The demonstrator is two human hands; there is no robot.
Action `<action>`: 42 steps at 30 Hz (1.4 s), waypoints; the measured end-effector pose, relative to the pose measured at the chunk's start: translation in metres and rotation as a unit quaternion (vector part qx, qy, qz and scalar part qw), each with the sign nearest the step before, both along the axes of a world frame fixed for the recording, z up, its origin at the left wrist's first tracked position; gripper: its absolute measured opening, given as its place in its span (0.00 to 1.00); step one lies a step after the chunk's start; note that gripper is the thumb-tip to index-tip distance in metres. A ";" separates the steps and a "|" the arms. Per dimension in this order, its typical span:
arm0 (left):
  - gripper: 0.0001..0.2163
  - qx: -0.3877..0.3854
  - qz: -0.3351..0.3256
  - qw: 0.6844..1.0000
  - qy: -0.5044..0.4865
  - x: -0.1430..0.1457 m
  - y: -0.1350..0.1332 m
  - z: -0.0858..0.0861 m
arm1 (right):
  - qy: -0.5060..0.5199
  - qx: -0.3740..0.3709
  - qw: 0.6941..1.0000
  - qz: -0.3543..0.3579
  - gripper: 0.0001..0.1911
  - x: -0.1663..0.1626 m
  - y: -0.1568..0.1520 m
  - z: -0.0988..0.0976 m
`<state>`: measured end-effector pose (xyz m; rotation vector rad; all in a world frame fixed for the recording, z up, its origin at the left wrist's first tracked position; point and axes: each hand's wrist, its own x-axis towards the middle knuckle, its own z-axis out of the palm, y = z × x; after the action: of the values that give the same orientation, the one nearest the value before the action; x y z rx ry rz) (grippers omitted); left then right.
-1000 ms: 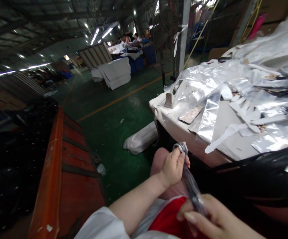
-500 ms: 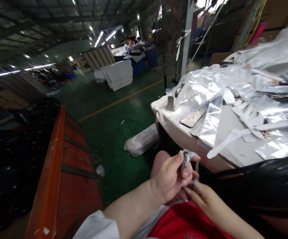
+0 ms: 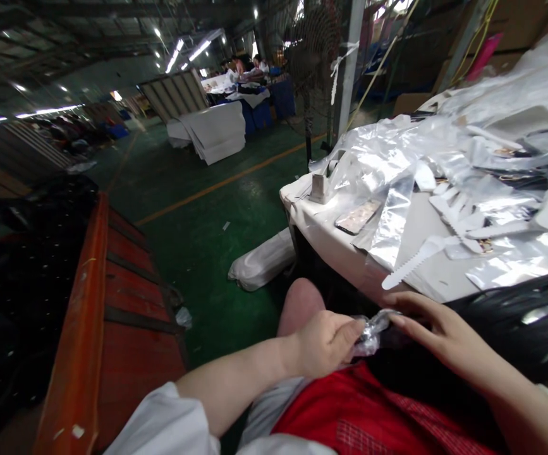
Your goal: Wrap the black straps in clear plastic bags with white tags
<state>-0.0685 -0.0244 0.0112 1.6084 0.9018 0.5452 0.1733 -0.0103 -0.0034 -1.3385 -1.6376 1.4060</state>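
Note:
Over my lap, my left hand is closed around one end of a crumpled clear plastic bag. My right hand pinches the bag's other end between thumb and fingers. Whether anything lies inside the bag is hidden by the creases and my fingers. Just beyond my right hand, a white serrated plastic strip sticks out over the table's near edge. Large shiny black plastic lies beside my right forearm.
The white-covered table at right carries a phone, a small grey block, loose clear film and several white plastic pieces. An orange-red panel stands at left. A wrapped roll lies on the green floor.
My right hand has come up and to the right, drawing the plastic out between both hands. My left hand has dropped slightly. The view has shifted a little.

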 end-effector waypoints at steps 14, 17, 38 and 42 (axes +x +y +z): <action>0.25 0.083 0.275 0.934 -0.212 0.002 0.021 0.023 | 0.042 -0.068 0.967 0.240 0.21 -0.077 -0.057 -0.009; 0.27 0.290 0.212 0.933 0.004 0.005 0.020 0.005 | 0.094 -0.136 0.960 0.228 0.22 -0.063 -0.067 0.014; 0.38 -0.331 -0.024 0.939 -0.090 -0.032 -0.006 -0.019 | -0.532 0.406 0.742 -0.041 0.23 0.029 0.067 -0.008; 0.35 -0.342 -0.008 0.934 -0.106 -0.036 -0.005 -0.021 | -0.483 0.411 0.747 -0.200 0.26 0.029 0.059 0.012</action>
<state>-0.1049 -0.0296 -0.0093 0.9042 0.7958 0.3289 0.2023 0.0491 0.0089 -1.7347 -1.9731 -0.4382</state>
